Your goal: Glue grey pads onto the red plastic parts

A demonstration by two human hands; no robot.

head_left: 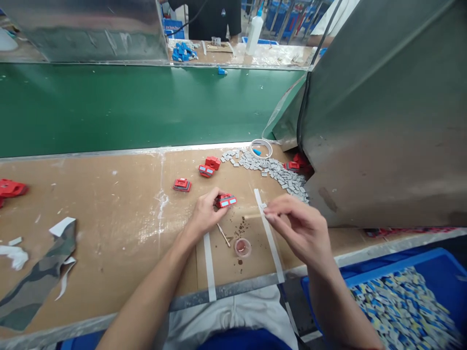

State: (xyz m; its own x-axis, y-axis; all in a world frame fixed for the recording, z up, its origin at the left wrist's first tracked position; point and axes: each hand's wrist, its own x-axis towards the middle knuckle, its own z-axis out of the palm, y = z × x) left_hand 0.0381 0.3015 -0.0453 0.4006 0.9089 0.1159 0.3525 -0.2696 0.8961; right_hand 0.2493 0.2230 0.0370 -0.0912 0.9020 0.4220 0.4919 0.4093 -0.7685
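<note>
Hands | my left hand (206, 211) grips the red part (225, 200) mid-bench, tilted up so its face shows | my right hand (297, 228) pinches a thin stick (252, 216) toward it | glue cup (242, 247) near front edge, within reach

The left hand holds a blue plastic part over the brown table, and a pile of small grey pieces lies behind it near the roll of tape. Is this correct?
Not quite: the head view shows the left hand holding a red plastic part, not a blue one. The brown table, the pile of small grey pieces and the roll of tape are as you say.
</note>
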